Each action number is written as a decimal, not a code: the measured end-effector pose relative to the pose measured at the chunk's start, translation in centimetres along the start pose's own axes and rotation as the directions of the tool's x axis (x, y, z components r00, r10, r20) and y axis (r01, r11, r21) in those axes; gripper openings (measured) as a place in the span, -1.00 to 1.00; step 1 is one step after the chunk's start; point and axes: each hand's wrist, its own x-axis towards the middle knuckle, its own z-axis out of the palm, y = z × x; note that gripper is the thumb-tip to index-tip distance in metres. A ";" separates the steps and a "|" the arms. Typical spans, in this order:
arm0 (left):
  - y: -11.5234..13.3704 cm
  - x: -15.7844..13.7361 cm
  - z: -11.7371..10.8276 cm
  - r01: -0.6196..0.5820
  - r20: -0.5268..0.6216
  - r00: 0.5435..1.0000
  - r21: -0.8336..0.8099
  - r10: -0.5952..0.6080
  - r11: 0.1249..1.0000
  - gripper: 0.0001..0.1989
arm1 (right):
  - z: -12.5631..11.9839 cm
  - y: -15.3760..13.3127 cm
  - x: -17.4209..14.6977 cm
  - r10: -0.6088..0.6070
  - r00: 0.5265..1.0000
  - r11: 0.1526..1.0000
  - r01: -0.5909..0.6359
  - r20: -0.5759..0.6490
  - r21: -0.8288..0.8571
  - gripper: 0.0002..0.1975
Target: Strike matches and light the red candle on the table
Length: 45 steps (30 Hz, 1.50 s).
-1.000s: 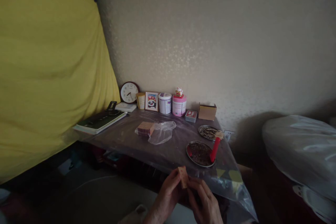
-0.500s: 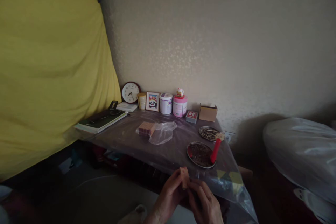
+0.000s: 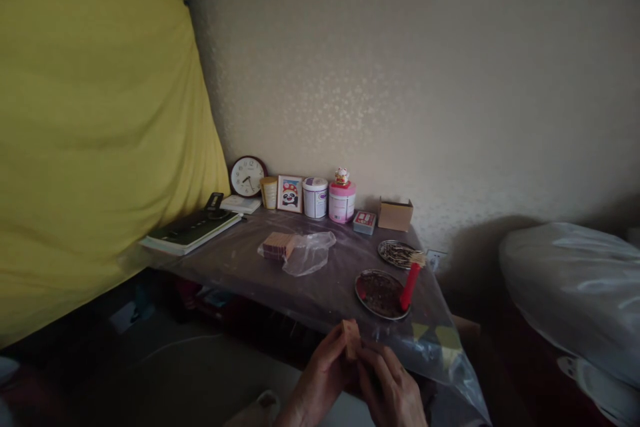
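Over the near edge of the table, my left hand [image 3: 325, 363] grips a small orange-brown box [image 3: 351, 339] upright between thumb and fingers. Bent close around its lower right side are the fingers of my right hand [image 3: 390, 380], pressed against it; the exact contact is partly hidden. Beyond my hands lies a block of similar small boxes [image 3: 278, 246] in a torn clear plastic wrapper [image 3: 313, 253]. A round metal plate [image 3: 369, 310] with dark bits in it is just past my hands. Leaning at that plate's right side is a red tube [image 3: 410, 287] full of thin wooden sticks.
Another metal plate [image 3: 383, 255] holds loose sticks. Along the wall stand a clock [image 3: 249, 176], a panda picture [image 3: 290, 194], two tubs [image 3: 315, 199], a card box [image 3: 365, 222] and an open carton [image 3: 395, 215]. A green book [image 3: 193, 233] lies left. Plastic sheeting [image 3: 240, 283] covers the table.
The view has shifted very slightly. Both hands stay in nearly the same place with the small box between them.
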 end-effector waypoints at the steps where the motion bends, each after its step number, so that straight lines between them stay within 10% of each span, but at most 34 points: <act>1: 0.0 0.0 0.0 -0.008 0.012 1.000 -0.011 0.008 1.000 -0.81 | 0.0 0.0 0.0 -0.001 1.000 1.000 0.001 -0.001 -0.002 -0.77; 45: -0.8 -0.4 -0.8 0.050 -0.047 0.997 -0.095 -0.055 0.994 -0.67 | -0.5 -0.5 0.1 0.061 0.997 0.995 -0.057 0.055 -0.080 -0.78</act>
